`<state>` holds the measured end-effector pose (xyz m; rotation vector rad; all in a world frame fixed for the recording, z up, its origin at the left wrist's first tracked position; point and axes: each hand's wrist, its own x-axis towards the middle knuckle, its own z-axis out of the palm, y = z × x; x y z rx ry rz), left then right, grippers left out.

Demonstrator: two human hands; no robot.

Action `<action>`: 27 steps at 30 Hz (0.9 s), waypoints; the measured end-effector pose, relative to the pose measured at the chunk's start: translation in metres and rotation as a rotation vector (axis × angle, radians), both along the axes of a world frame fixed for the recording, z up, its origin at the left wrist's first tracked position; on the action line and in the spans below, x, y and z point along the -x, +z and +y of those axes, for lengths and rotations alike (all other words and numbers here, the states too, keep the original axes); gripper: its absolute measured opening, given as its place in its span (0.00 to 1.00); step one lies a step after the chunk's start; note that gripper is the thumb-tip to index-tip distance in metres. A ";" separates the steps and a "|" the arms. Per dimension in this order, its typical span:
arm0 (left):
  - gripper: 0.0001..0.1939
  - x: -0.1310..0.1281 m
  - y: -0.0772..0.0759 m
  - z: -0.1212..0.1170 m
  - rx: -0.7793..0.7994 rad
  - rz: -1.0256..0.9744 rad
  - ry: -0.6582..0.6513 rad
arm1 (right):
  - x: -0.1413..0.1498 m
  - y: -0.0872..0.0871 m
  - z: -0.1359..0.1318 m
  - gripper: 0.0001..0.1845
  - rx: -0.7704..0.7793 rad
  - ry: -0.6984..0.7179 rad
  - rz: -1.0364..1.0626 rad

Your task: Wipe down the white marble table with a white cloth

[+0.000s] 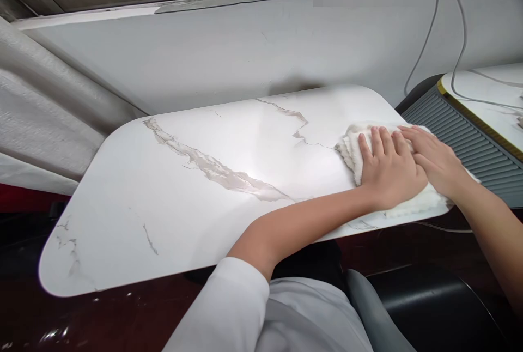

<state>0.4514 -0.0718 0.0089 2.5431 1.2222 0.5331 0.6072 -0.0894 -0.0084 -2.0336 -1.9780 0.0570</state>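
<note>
Two hands flat on a white cloth at the tabletop's right end

And here, much of the cloth (352, 151) is covered: its middle disappears beneath both hands, and the right wrist hides more of it. The palms are out of sight, and the right forearm runs off the edge of the view. Up top, a pixelated patch blots out part of the wall (196, 52) and whatever lies behind it; beneath the tabletop (122, 177), dark shadow makes things hard to read.

Now to the hands — the left hand (390, 169) lies palm down on the cloth, fingers spread; the right hand (437, 158) is flat just beside it, its fingers closer together, the two meeting around the thumbs. The cloth is directly under both, poking out past the left fingertips, below the left hand and beyond the right wrist, down by the near edge of the tabletop.

What a soft-looking cloth, too: fluffy, creamy white, its left side bunched into wavy folds. It sits on a glossy white, marble-patterned top with grey-brown veins and rounded corners. A pale curtain (41, 107) hangs at the left; at the right — a ribbed grey panel (478, 134) with gold trim, and a loose cable (464, 30).
</note>
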 end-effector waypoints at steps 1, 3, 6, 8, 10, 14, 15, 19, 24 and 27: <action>0.32 -0.003 -0.002 0.009 -0.012 -0.003 0.021 | 0.000 0.003 0.011 0.27 0.006 0.007 0.005; 0.31 -0.009 -0.005 0.029 -0.031 -0.009 0.048 | 0.002 0.009 0.034 0.27 0.030 -0.026 0.013; 0.29 -0.014 -0.008 0.062 -0.037 -0.014 0.063 | 0.008 0.015 0.067 0.26 0.034 -0.054 0.035; 0.28 -0.016 -0.009 0.083 -0.032 -0.016 0.083 | 0.010 0.017 0.088 0.26 0.031 -0.028 0.055; 0.27 -0.017 -0.009 0.103 -0.034 -0.022 0.104 | 0.010 0.017 0.109 0.27 0.023 -0.001 0.067; 0.26 -0.020 -0.011 0.136 -0.033 -0.038 0.123 | 0.005 0.012 0.144 0.27 0.006 -0.009 0.065; 0.26 -0.020 -0.011 0.143 -0.025 -0.042 0.126 | 0.003 0.011 0.151 0.27 0.012 -0.014 0.059; 0.25 -0.022 -0.014 0.162 -0.005 -0.069 0.121 | 0.000 0.009 0.174 0.27 0.055 -0.063 0.039; 0.24 -0.028 -0.016 0.169 -0.059 -0.077 0.165 | -0.006 0.005 0.195 0.27 0.042 -0.100 -0.020; 0.24 -0.032 -0.016 0.171 -0.045 -0.064 0.165 | -0.008 0.006 0.201 0.28 0.058 -0.130 -0.011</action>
